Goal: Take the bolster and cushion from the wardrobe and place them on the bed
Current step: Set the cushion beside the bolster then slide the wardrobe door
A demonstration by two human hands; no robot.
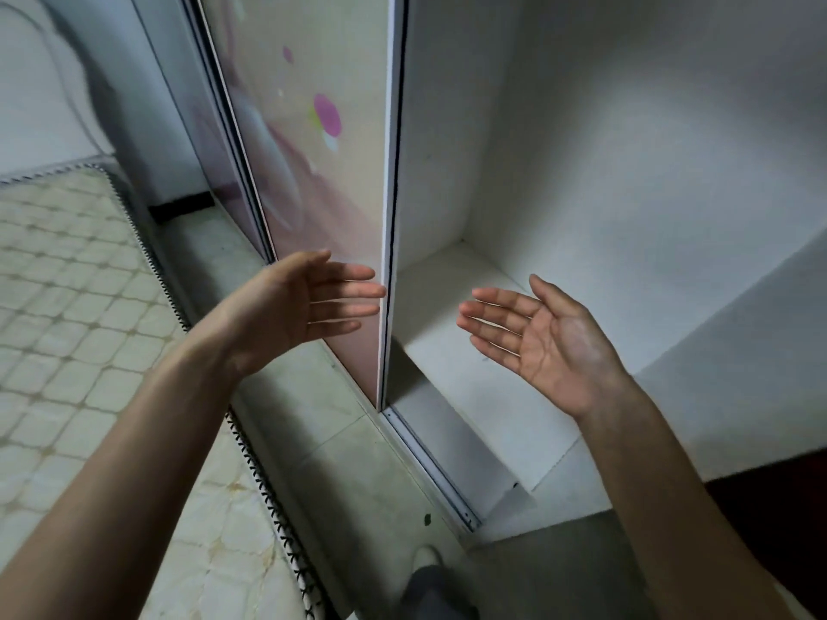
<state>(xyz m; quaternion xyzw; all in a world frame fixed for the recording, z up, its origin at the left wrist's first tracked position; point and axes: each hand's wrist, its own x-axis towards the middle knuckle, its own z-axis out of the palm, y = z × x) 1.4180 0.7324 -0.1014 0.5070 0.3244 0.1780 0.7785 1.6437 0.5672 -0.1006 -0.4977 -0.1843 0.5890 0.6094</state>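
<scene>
Wardrobe [581, 172] stands open on its right side, a smooth white compartment with a flat shelf [452, 315] low inside; neither bolster nor cushion shows in it. Its sliding door [313, 172], glossy with pink and purple dots, is pushed left, its vertical edge just beside the left hand [291, 306]. Both hands are raised, palms facing each other, fingers straight and slightly apart, holding nothing; the right hand [550, 346] hovers before the shelf. Bed [67, 328], a quilted diamond-pattern mattress with stitched edging, lies left, a narrow tiled floor [313, 440] strip between.
</scene>
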